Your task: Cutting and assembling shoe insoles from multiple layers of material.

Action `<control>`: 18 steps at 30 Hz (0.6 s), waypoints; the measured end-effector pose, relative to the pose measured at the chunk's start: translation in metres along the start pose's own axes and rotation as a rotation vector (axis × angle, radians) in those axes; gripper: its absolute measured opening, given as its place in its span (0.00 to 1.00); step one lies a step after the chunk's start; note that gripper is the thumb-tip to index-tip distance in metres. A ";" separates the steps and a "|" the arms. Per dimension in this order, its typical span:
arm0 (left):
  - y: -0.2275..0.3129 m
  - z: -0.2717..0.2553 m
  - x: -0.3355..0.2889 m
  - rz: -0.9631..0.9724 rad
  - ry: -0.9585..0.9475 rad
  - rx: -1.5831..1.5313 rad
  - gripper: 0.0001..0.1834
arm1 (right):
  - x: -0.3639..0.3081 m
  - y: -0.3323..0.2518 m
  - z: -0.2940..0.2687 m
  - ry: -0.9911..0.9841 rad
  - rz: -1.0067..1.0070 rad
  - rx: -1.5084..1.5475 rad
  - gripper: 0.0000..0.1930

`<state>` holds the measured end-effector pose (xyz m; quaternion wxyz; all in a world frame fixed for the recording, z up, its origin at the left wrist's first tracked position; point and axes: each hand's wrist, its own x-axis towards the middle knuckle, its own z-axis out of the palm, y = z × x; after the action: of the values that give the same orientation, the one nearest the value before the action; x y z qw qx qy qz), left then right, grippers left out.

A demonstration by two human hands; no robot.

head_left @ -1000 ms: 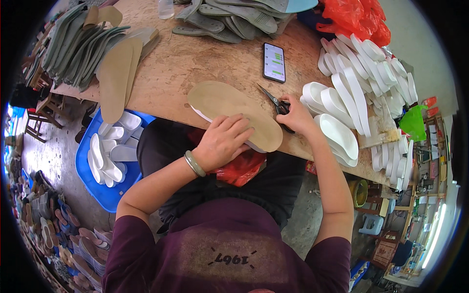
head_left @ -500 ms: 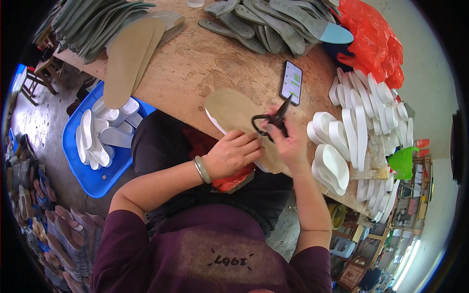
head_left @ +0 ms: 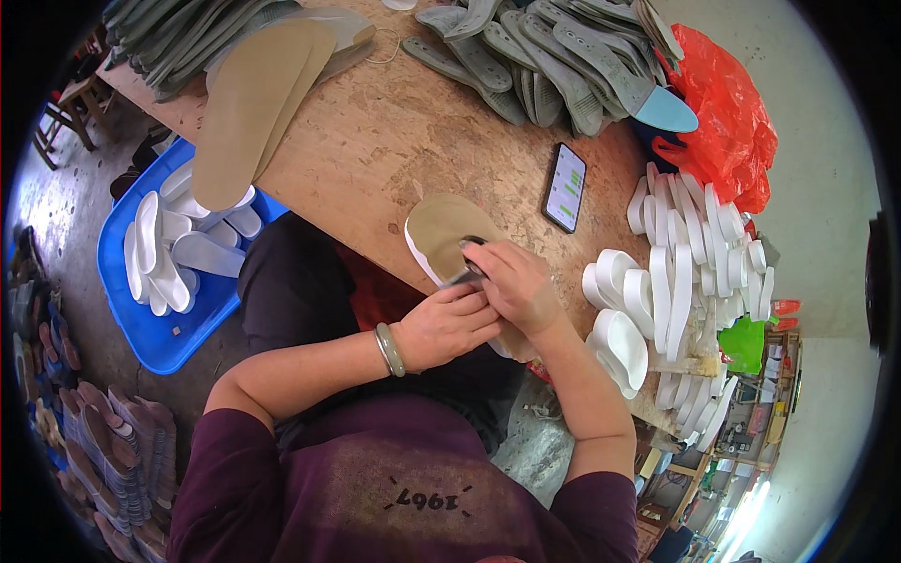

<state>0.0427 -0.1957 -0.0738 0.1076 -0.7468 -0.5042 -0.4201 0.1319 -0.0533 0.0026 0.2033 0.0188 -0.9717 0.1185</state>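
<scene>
A tan insole with a white underside (head_left: 443, 230) lies at the near edge of the wooden table (head_left: 375, 141), partly overhanging it. My left hand (head_left: 445, 326), with a green bangle on the wrist, grips the insole's near edge. My right hand (head_left: 514, 283) is closed around dark scissors (head_left: 466, 274), whose blades meet the insole's edge right beside the left fingers. Most of the scissors is hidden by my fingers.
A phone (head_left: 565, 187) lies just beyond the insole. White moulded sole pieces (head_left: 676, 272) are stacked to the right, grey insoles (head_left: 544, 47) at the back, tan insoles (head_left: 253, 103) at the left. A blue tray (head_left: 150, 338) of white pieces sits on the floor left. A red bag (head_left: 732, 122) is far right.
My right hand picked the scissors up off the table, raised them, then brought them down to the insole's near edge. The left hand slid from the insole's top to its edge.
</scene>
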 end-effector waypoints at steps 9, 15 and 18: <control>-0.002 0.003 0.003 -0.038 -0.011 0.054 0.14 | 0.007 0.015 0.003 0.502 0.826 0.731 0.12; -0.001 -0.002 -0.004 -0.047 -0.122 -0.040 0.13 | 0.006 -0.003 -0.002 -0.064 -0.069 0.108 0.23; 0.000 -0.001 0.000 -0.022 -0.027 -0.007 0.11 | 0.021 0.015 0.003 -0.090 -0.089 0.040 0.26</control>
<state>0.0424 -0.1961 -0.0730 0.0936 -0.7473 -0.5124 -0.4127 0.1103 -0.0389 0.0045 0.1643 0.0716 -0.9755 0.1278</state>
